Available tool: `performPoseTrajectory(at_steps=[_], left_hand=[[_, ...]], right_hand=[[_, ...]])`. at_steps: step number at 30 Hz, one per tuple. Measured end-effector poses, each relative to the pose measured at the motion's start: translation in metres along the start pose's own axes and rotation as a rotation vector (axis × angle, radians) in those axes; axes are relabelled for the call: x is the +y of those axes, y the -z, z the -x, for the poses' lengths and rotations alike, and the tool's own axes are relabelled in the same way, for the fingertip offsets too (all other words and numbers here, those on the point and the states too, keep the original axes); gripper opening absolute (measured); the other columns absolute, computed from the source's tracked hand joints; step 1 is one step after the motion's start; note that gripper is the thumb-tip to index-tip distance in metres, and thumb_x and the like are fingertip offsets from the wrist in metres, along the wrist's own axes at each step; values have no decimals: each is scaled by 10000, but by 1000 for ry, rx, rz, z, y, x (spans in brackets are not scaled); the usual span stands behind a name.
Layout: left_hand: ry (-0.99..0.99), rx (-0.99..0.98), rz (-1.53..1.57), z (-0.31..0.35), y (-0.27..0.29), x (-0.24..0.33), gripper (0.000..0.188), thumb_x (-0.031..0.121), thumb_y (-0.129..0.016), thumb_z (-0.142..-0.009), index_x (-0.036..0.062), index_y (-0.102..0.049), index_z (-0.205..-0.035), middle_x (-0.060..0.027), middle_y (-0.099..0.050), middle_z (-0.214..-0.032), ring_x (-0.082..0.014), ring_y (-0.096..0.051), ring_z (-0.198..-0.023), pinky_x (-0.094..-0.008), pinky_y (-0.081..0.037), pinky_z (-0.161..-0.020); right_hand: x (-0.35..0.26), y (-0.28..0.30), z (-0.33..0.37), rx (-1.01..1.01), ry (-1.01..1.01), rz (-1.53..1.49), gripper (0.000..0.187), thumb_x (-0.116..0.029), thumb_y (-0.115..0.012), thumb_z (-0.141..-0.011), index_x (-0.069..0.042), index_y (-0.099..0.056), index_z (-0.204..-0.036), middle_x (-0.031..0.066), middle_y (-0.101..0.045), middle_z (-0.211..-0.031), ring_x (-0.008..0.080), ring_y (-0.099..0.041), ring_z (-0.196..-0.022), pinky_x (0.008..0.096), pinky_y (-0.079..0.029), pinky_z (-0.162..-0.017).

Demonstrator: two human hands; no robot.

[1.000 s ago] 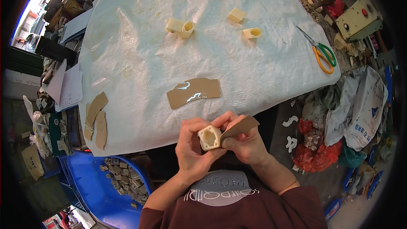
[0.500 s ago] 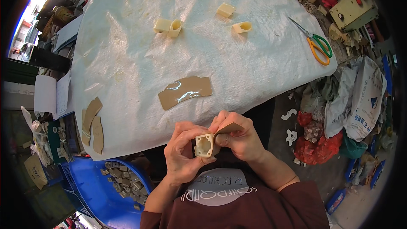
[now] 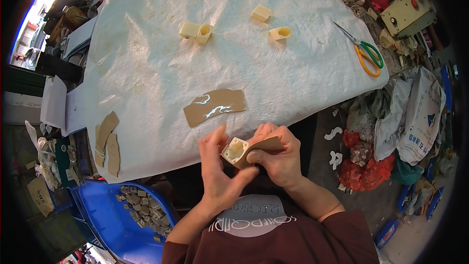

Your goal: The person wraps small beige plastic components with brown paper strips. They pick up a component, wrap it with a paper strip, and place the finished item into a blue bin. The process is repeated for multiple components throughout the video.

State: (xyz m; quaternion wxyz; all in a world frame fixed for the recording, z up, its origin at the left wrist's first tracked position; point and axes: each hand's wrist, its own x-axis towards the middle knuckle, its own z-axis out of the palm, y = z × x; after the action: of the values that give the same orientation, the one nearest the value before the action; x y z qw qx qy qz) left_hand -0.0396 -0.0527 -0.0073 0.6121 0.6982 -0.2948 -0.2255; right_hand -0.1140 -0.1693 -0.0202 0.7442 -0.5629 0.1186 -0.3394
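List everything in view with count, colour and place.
Hollow block: one, cream, between hands
Held strip: one, brown, right hand
Glossy piece: one, brown, mid-sheet
Loose blocks: four, cream, sheet's far middle
Side strips: at least two, brown, sheet's left
Scissors: one, orange and green handles, sheet's right
Sheet: one, white, centre
Tub: one, blue, lower left
Small pieces: many, grey-brown, in tub
Control box: one, cream, upper right
Bags: several, white, red and green, right
Papers: several, white, left
Edge clutter: uncountable, mixed, rims
Left hand: one, bare, open beside block
Right hand: one, bare, gripping strip
Shirt: one, maroon, bottom
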Motion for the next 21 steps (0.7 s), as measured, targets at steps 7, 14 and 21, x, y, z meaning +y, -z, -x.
performPoseTrajectory(at_steps=[7,14,21], left_hand=[[73,73,259,3,4,1,364,-41,-685,-701,-29,-496,-1011,-73,-495,-968,-125,-535,-877,-260,-457,-779],[156,-50,310,-1,14,9,403,104,-758,-687,-50,-550,-996,-74,-531,-943,-130,-533,-859,-251,-438,-772],[121,-104,329,-3,15,11,440,223,-797,-655,-46,-593,-936,-75,-551,-910,-153,-514,-845,-260,-406,-761]], right_hand=[[-7,10,1,-109,-143,104,106,-86,-640,-819,-20,-557,-818,60,-559,-806,105,-521,-711,242,-441,-636],[0,11,-1,-148,-110,2,93,-69,-620,-832,-24,-538,-825,55,-543,-835,94,-516,-730,241,-439,-650],[-5,15,1,-192,-333,-174,224,-197,-674,-808,-49,-506,-802,72,-574,-833,104,-496,-748,243,-419,-637]])
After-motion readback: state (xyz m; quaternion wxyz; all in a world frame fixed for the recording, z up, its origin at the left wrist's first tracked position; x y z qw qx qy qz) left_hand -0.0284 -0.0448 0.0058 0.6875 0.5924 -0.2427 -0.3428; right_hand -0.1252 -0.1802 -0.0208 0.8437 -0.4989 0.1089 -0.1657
